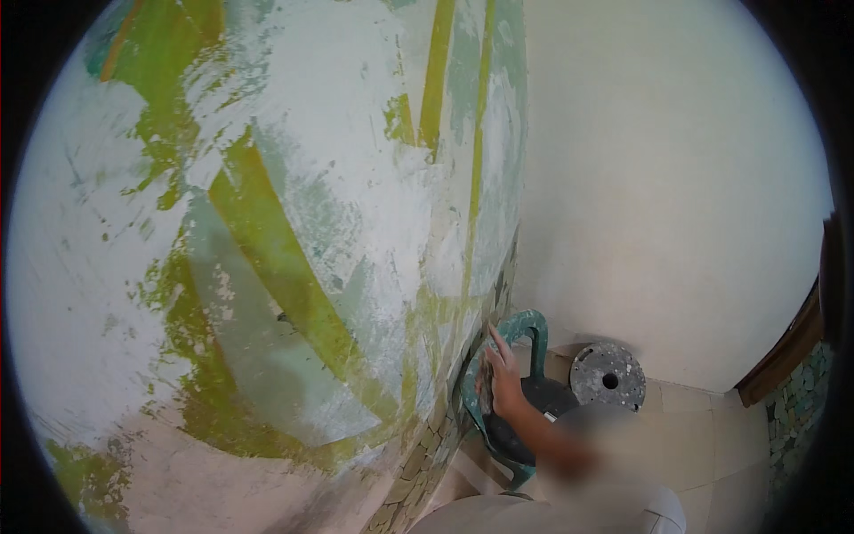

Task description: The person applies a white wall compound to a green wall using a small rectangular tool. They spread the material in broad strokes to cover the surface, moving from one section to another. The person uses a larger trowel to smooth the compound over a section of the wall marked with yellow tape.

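My right hand (503, 378) reaches in from the lower right, fingers stretched out and apart, with pale dust or paint on them. Nothing shows in its grip. It hovers over or touches a paint-spattered green plastic chair (537, 343); I cannot tell which. A dark round surface (544, 393), partly behind my wrist, lies within the chair's frame. Beside these stands the patchy wall (338, 222), white filler smeared over green and yellow-green painted bands. A blur covers part of my forearm. My left hand is out of the picture.
A speckled grey round object with a dark centre hole (608, 377) is on the tiled floor (680, 432) right of the chair. A plain white wall (667, 196) rises behind. Stone-pattern trim (418, 463) edges the painted wall's base; brown wood trim (783, 351) stands far right.
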`<state>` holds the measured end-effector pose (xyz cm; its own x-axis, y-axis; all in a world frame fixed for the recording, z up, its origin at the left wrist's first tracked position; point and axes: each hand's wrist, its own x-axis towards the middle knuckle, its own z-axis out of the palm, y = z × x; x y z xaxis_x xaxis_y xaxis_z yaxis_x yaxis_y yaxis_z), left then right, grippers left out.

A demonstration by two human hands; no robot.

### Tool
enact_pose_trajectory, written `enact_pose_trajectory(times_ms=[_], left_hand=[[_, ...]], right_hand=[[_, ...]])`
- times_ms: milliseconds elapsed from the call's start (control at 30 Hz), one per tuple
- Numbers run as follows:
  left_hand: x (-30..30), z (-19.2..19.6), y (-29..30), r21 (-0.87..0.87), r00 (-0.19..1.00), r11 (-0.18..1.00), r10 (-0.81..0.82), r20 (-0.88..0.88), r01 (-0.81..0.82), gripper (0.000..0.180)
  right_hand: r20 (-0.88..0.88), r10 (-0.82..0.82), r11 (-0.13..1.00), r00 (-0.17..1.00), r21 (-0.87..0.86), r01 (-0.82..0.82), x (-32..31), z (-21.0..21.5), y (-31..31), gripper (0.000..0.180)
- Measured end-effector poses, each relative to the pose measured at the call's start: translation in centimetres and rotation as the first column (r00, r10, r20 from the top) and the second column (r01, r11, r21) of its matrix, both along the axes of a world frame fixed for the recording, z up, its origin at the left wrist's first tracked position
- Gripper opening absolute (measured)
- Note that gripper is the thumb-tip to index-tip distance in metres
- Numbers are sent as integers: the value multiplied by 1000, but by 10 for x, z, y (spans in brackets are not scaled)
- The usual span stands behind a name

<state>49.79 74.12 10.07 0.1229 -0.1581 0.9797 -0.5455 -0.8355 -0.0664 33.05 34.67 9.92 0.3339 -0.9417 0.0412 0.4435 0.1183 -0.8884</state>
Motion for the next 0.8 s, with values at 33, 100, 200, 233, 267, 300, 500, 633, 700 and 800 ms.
enact_pose_trajectory(times_ms=[33,100,200,233,267,300,500,633,700,800], left_hand=[[-4,11,-8,-57,1000,998,-23,5,23,24],[-7,22,-18,-120,998,991,-56,0,56,27],[-10,28,-24,-187,997,980,-74,-20,69,31],[-12,31,-28,-208,997,976,-76,-23,70,33],[-14,35,-31,-218,997,973,-78,-23,71,34],[-13,36,-34,-227,996,971,-85,-18,79,36],[6,28,-30,-229,993,969,-73,87,92,55],[13,15,-26,-233,995,968,96,17,-89,56],[14,6,-31,-266,986,950,162,-24,-163,57],[10,-6,-59,-327,975,925,145,-171,-195,71]], right_hand=[[56,-69,981,996,186,58,-10,-31,4,47],[130,-201,810,971,580,90,-32,-110,-4,32],[120,-275,481,954,876,28,-67,-197,-2,16],[94,-238,471,967,881,30,-75,-214,2,16],[69,-199,457,977,889,30,-83,-227,9,15],[45,-161,443,986,896,32,-90,-239,12,15],[-22,-16,572,1000,820,28,-98,-212,26,12],[-13,12,621,1000,784,3,-122,-196,8,16],[-29,12,605,999,796,16,-143,-186,-4,19],[-20,-29,586,999,810,33,-189,-190,-22,19]])
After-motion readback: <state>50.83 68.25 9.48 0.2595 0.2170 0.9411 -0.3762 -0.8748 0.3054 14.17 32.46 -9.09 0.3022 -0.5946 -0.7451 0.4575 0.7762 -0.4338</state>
